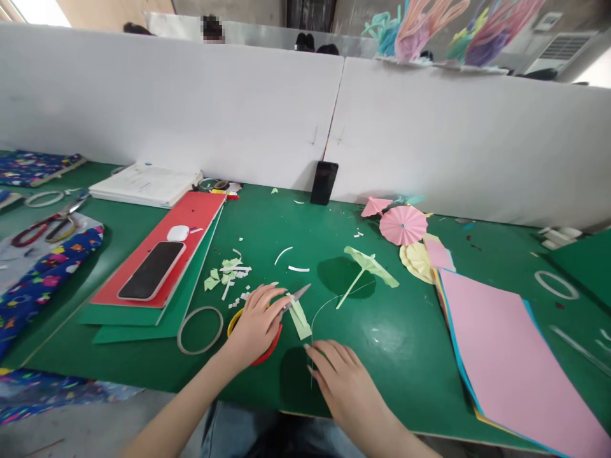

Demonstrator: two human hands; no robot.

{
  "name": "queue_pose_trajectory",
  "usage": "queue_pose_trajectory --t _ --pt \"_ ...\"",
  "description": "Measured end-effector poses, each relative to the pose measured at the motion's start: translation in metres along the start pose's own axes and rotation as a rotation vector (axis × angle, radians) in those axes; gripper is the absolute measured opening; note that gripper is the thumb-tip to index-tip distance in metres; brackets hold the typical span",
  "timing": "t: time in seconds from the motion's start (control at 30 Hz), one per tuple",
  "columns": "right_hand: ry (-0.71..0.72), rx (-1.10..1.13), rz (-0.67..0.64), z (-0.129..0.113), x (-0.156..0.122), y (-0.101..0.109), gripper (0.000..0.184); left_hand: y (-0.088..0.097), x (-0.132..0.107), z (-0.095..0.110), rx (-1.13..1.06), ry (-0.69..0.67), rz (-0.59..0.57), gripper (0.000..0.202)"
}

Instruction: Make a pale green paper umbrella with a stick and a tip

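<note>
My left hand (258, 321) is closed over a pair of scissors (301, 292) with red and yellow handles, lying on the green table. The blades point up and to the right. A pale green paper strip (300, 317) lies beside its fingertips. With thumb and fingers, my right hand (346, 378) pinches a thin pale wire or thread (317, 314). This strand curves up and right toward a light green paper umbrella (368, 262), which rests tilted with its stick (350, 289) on the table. Whether the strand is fixed to the umbrella I cannot tell.
Paper scraps (228, 272) and a tape ring (200, 331) lie left. Beyond are a phone (151, 270) on red and green boards and other scissors (50, 227). A pink umbrella (403, 225) and coloured sheets (515, 343) are right. Another phone (324, 182) leans against a white partition (191, 108).
</note>
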State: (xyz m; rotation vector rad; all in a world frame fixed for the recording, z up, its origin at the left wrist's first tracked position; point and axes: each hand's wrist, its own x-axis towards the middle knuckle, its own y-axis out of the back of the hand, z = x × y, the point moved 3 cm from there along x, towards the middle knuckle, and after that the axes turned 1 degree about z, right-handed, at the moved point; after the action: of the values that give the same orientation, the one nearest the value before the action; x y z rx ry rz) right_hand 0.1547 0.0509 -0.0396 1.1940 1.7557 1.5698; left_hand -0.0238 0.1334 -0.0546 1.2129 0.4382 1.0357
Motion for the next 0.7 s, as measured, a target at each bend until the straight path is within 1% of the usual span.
queue_pose_trajectory --t 0.07,0.13,0.23,0.47,0.7 --pt "-0.029 0.019 0.058 -0.001 0.006 -0.021 0.039 0.0 0.013 0.005 0.001 -0.078 -0.057 0.04" --pt "-0.047 0.02 0.096 -0.003 0.012 -0.039 0.04 -0.001 0.026 0.009 0.006 -0.152 -0.116 0.04" --pt "-0.072 0.019 0.136 -0.005 0.016 -0.052 0.037 -0.003 0.042 0.011 0.026 -0.229 -0.18 0.036" --pt "-0.1 0.032 0.185 -0.011 0.003 -0.053 0.037 -0.003 0.063 0.01 0.027 -0.349 -0.278 0.025" --pt "-0.117 0.071 0.207 -0.011 0.002 -0.051 0.039 -0.007 0.07 0.006 -0.034 -0.357 -0.365 0.023"
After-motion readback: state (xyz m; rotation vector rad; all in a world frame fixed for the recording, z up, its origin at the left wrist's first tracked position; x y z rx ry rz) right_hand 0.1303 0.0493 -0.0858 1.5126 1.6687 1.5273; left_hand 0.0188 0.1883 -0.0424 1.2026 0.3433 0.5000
